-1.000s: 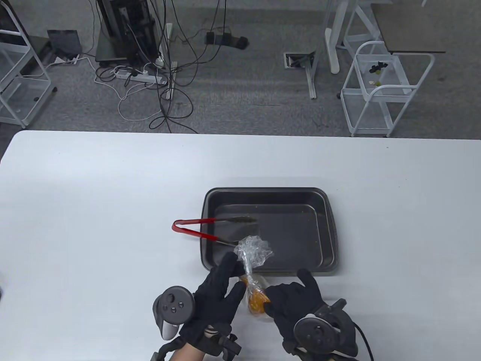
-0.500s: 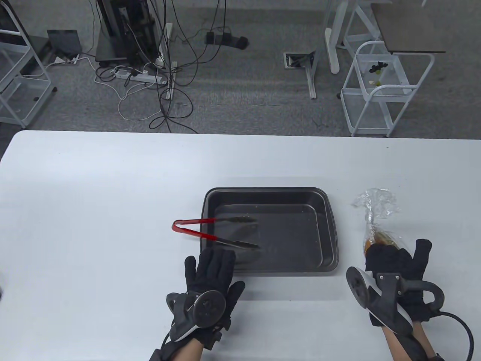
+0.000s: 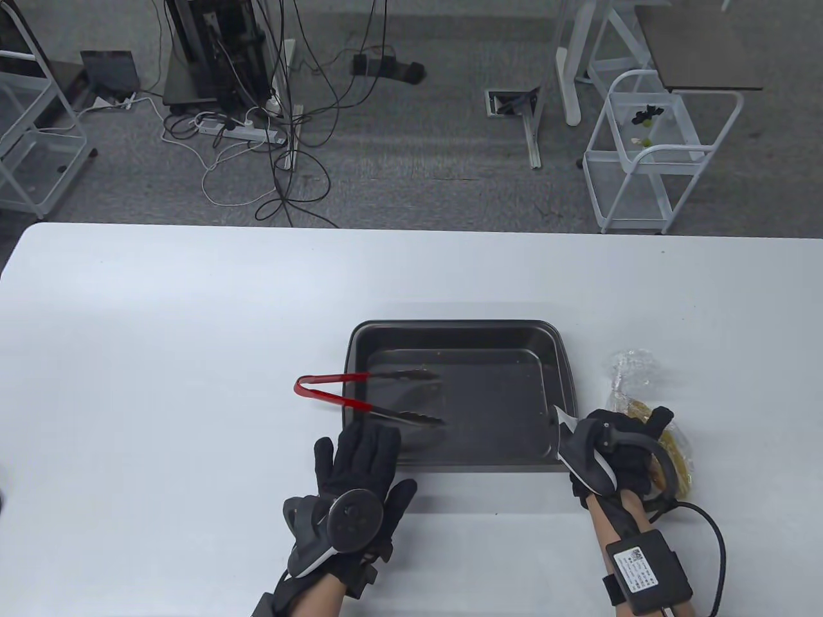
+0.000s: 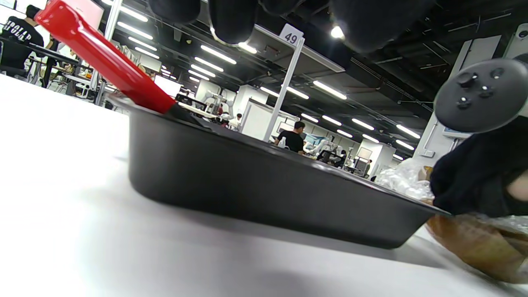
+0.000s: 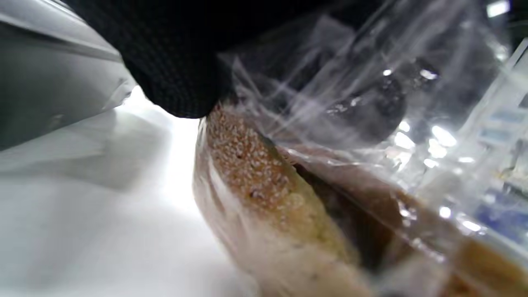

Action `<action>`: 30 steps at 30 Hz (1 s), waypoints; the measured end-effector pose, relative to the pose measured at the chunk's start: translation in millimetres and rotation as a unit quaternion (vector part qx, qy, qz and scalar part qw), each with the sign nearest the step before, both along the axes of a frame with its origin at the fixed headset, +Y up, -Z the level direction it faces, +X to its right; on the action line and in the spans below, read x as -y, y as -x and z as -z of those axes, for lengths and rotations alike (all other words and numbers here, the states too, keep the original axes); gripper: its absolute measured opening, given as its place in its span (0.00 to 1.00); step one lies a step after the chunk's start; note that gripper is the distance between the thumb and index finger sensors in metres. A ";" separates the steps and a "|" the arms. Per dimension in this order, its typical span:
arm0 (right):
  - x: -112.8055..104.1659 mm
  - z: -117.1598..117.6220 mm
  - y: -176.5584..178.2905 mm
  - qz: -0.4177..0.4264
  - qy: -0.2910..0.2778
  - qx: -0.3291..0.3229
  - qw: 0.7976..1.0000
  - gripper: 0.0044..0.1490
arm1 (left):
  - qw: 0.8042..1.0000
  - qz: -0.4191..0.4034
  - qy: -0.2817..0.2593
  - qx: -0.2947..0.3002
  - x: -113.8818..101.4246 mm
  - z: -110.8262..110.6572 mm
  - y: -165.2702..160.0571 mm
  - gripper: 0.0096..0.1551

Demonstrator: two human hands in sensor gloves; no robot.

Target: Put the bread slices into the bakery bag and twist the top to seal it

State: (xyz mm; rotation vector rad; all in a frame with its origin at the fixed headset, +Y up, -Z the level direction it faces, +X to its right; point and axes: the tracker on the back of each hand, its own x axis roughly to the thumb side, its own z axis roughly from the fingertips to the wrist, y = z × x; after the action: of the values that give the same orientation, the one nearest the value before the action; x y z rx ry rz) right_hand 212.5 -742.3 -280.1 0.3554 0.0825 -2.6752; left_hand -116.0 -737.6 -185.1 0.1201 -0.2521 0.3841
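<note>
The clear bakery bag [image 3: 633, 373] with its top twisted lies on the table just right of the black tray [image 3: 460, 326]. Brown bread slices [image 3: 676, 451] show through it. My right hand [image 3: 627, 450] holds the bag's lower part, with its thumb up beside the bread. In the right wrist view, gloved fingers [image 5: 177, 62] press on the plastic bag [image 5: 350, 103] over a bread slice [image 5: 255, 173]. My left hand [image 3: 359, 453] lies flat and empty on the table, its fingertips at the tray's front rim. The left wrist view shows the right hand [image 4: 474, 181] on the bread [image 4: 474, 243].
Red-handled tongs [image 3: 328, 397] rest across the tray's left rim with their tips inside; their red handle [image 4: 103, 57] rises over the tray wall [image 4: 247, 181]. The tray holds only crumbs. A cable runs from my right forearm unit [image 3: 646, 572].
The left hand let go of the bag and lay flat by the tray. The right hand carried the bag to the tray's right side, then lowered it onto the table.
</note>
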 end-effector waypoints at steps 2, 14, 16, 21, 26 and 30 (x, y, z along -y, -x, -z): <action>-1.1 2.2 0.2 0.029 0.001 0.005 1.000 0.27 | 1.000 0.001 0.002 0.000 0.8 1.0 0.1 0.46; -106.1 -56.2 -37.2 0.298 -0.131 -0.144 0.934 0.39 | 1.000 0.003 -0.007 0.007 -4.7 -4.3 -3.0 0.47; -110.7 -68.6 -38.3 0.309 -0.138 -0.173 0.925 0.39 | 1.000 -0.003 -0.009 0.021 -9.7 -11.1 -7.3 0.47; -92.5 -99.0 -27.4 0.306 -0.172 -0.219 0.911 0.46 | 0.998 0.015 -0.045 0.034 -16.8 -22.2 -20.1 0.47; -37.7 -99.7 -9.1 0.319 -0.158 -0.233 0.905 0.52 | 0.998 0.038 -0.036 0.035 -12.8 -24.1 -25.8 0.47; -1.0 -86.4 -2.2 0.291 -0.081 -0.215 0.929 0.55 | 0.998 0.053 -0.007 0.027 -8.3 -19.7 -24.2 0.50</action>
State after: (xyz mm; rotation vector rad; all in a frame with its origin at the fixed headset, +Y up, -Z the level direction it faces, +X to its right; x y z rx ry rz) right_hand 214.7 -741.4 -193.7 -0.2070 0.3875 -3.3013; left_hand -91.9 -729.3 -165.4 0.1091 -0.3133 0.2805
